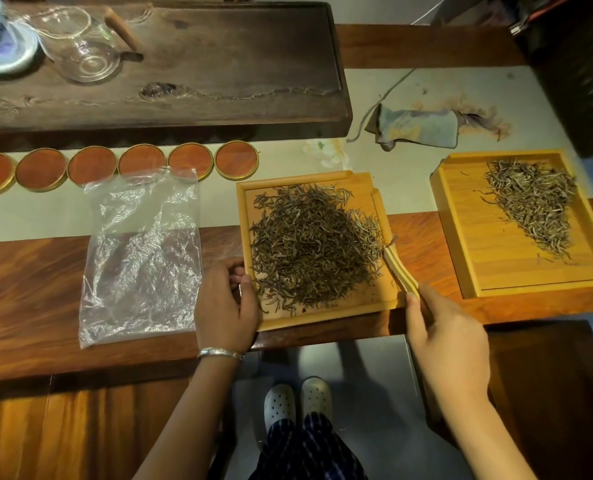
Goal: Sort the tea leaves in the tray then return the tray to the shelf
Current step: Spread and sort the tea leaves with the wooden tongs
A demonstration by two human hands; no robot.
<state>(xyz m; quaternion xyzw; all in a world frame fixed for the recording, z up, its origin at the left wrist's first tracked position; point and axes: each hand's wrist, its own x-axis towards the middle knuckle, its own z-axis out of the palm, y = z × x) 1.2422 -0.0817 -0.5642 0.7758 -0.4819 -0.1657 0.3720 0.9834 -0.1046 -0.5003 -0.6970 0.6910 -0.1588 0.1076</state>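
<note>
A light wooden tray (326, 318) lies in front of me on the table, heaped with dark dry tea leaves (314, 244). My left hand (227, 303) grips the tray's left rim. My right hand (447, 337) holds bamboo tweezers (400, 268) whose tips pinch a few leaves at the pile's right edge. A second wooden tray (475, 268) sits to the right, with a paler pile of tea leaves (532, 202) in its far half.
A crumpled clear plastic bag (142, 254) lies left of the tray. Several round red coasters (115, 166) line up behind it. A dark tea board (184, 64) with a glass pitcher (80, 46) stands at the back. A folded cloth (416, 129) lies behind the trays.
</note>
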